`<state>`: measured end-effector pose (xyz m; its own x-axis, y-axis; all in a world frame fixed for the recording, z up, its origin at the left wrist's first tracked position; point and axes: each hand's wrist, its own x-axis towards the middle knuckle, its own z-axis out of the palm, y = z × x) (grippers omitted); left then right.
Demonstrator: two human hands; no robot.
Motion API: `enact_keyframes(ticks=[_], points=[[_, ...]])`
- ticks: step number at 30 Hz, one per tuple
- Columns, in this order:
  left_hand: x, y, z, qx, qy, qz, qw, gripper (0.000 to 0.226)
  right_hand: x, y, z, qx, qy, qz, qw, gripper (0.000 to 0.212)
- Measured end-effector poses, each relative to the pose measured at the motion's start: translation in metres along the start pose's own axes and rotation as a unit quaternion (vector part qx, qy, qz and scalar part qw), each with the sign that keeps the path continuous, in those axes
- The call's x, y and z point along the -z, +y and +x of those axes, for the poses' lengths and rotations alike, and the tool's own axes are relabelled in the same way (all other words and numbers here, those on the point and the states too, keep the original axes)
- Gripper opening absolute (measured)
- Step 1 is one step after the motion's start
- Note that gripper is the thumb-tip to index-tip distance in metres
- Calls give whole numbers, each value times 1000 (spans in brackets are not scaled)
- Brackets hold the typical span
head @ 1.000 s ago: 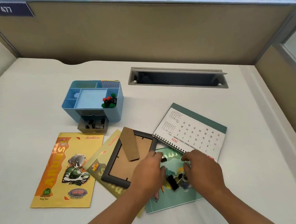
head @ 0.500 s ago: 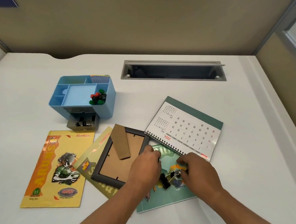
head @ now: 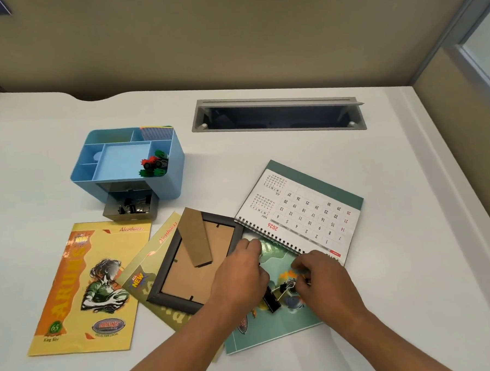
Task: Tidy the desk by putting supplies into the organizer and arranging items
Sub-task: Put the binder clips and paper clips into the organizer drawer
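A blue organizer stands at the left, its grey drawer pulled out with black binder clips inside. Red and green push pins sit in its right compartment. A black binder clip lies on a teal booklet near the desk's front. My right hand pinches at the clip's silver wire handles. My left hand is curled over the booklet beside the clip, fingertips down, and what is under them is hidden.
A dark picture frame lies face down on a yellow booklet. Another yellow booklet lies left of it. A spiral desk calendar lies flat behind my hands. An open cable slot is at the back.
The view has tilted down and closer to the desk. My right hand's fingers have closed in on the binder clip's handles. My left hand stays curled beside it.
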<state>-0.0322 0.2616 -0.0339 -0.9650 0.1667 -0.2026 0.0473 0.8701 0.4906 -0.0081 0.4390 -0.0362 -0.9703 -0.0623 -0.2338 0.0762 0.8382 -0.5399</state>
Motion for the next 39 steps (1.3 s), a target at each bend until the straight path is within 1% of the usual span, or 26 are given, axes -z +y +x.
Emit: enact_keyframes(ticks=[2, 7, 10, 17, 20, 22, 24, 28, 30, 35, 39], points=[[0, 1, 0, -3, -2, -5, 1000, 14, 0, -1, -2, -2, 10, 13, 1000, 21], [2, 5, -2, 5, 1, -23, 1000, 16, 2, -2, -2, -31, 47, 93, 994, 26], [2, 5, -3, 12, -7, -10, 1000, 14, 4, -3, 0, -46, 56, 125, 989, 28], [1, 1, -11, 12, -2, -12, 1000, 18, 2, 0, -1, -61, 57, 160, 984, 29], [2, 1, -12, 0, -20, 3, 1000, 28, 2, 0, -2, -52, 60, 145, 986, 26], [4, 2, -11, -15, -38, 32, 999, 36, 2, 2, -5, -43, 48, 118, 991, 23], [4, 3, -10, -28, -44, 47, 998, 39, 1, 3, -10, -31, 34, 83, 996, 23], [5, 5, -8, -34, -34, 44, 998, 35, -1, 7, -16, 5, 22, 19, 1000, 24], [3, 5, -6, -30, -48, 43, 997, 36, -2, 9, -16, 10, 16, -4, 1000, 21], [1, 8, -3, -25, -62, 37, 997, 28, -3, 11, -12, 5, 18, -6, 1000, 14], [0, 9, -1, -34, -72, 67, 995, 20, -2, 10, -9, -4, 25, 14, 1000, 12]])
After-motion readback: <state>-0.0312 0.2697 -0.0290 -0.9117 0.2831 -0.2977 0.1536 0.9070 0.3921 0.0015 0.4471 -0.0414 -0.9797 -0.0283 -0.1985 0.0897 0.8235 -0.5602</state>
